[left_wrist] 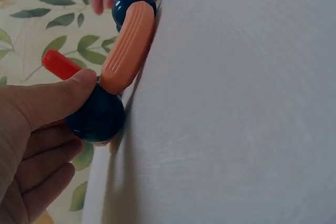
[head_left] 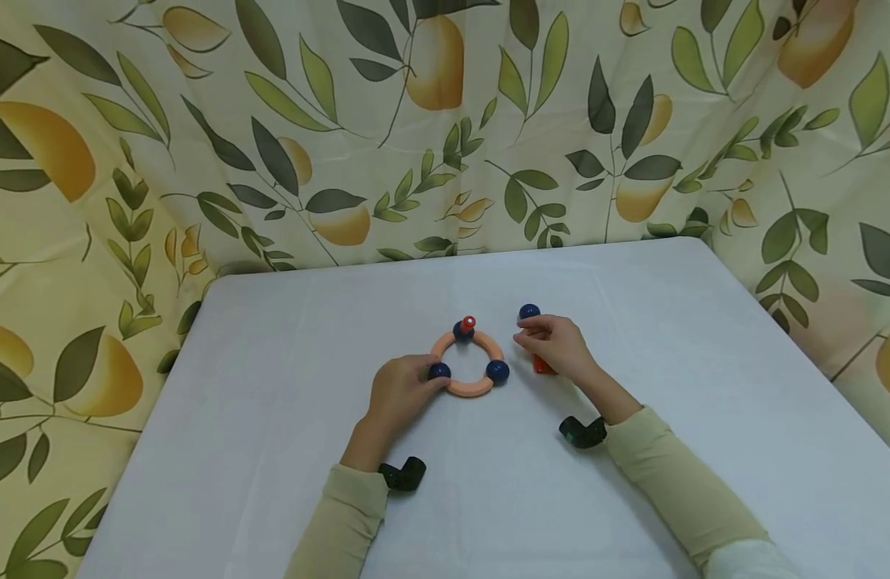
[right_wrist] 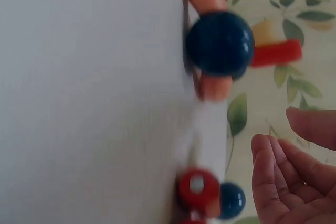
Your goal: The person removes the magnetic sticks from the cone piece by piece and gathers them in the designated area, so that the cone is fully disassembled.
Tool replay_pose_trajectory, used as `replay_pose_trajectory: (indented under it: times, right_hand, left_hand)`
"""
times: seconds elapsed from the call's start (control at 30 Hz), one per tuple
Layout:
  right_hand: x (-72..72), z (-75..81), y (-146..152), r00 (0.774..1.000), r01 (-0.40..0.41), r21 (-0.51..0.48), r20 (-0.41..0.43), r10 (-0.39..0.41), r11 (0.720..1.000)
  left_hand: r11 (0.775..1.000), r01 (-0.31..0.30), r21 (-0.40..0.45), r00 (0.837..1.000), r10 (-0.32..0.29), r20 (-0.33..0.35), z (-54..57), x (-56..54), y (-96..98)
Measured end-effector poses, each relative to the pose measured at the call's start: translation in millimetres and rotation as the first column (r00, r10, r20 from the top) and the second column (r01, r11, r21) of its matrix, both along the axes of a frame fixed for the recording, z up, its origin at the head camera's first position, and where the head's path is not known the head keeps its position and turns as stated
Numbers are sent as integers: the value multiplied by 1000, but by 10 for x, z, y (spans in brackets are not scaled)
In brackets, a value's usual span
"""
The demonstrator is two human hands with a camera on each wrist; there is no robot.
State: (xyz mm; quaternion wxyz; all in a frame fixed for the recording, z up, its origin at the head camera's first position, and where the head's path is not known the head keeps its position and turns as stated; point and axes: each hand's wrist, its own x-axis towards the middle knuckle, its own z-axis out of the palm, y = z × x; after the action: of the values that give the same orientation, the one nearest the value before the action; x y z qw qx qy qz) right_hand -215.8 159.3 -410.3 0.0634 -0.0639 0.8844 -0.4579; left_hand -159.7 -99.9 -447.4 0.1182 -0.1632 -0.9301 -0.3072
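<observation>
A ring made of curved orange rods (head_left: 470, 388) and three dark blue balls lies flat on the white table. From its far ball a red rod (head_left: 469, 322) sticks up. My left hand (head_left: 403, 394) pinches the ring's left blue ball (left_wrist: 97, 114), thumb on top, other fingers loosely bent beneath. To the right of the ring, my right hand (head_left: 558, 347) hovers with fingers bent and a gap between thumb and fingertips, holding nothing. Beside it are a loose blue ball (head_left: 529, 311) and red pieces (head_left: 543, 365), partly covered by this hand in the head view.
The white table (head_left: 285, 338) has its far edge against a curtain (head_left: 387, 177) printed with fruit and leaves, which also hangs at both sides. Black wrist devices (head_left: 584, 433) show beside both sleeves.
</observation>
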Motion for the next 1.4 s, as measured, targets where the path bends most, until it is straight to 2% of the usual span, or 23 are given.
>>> replay_pose_trajectory:
  times: [0.13, 0.2, 0.3, 0.4, 0.5, 0.6, 0.7, 0.77, 1.07, 1.23, 1.4]
  right_hand:
    - [22, -33, -172, 997, -52, -33, -50, 50, 998]
    - [26, -52, -238, 996, -67, -50, -66, 64, 996]
    - [16, -86, -324, 994, -87, -80, -77, 81, 993]
    - [7, -92, -423, 993, -93, -106, -86, 84, 990]
    - [4, -86, -508, 990, -98, -135, -112, 83, 986]
    - [1, -91, -586, 983, -105, -186, -171, 73, 977]
    - [6, -90, -636, 970, -121, -204, -232, 72, 972]
    - [8, -83, -655, 964, -121, -198, -259, 67, 973]
    - [-10, -95, -677, 961, -91, -151, -274, 46, 984]
    - [-11, -78, -686, 942, -105, -122, -330, 59, 987]
    - [-8, -66, -705, 934, -101, -64, -350, 72, 993]
  left_hand:
    - [997, 9, -78, 998, -4, 66, 95, 16, 27]
    - [996, 3, -91, 994, 7, 112, 146, 16, 48]
    - [999, -41, -33, 984, 46, 173, 208, -10, 90]
    - [992, -111, 66, 975, 95, 203, 230, -102, 145]
    - [980, -149, 131, 974, 122, 189, 184, -257, 220]
    - [979, -144, 145, 980, 121, 156, 107, -407, 280]
    - [979, -133, 152, 984, 111, 142, 57, -484, 321]
    - [978, -128, 166, 985, 106, 134, 40, -509, 342]
    - [955, -117, 272, 990, 90, 109, -35, -567, 398]
    - [950, -137, 280, 987, 106, 122, -45, -571, 405]
    - [956, -148, 255, 984, 117, 132, -47, -578, 401]
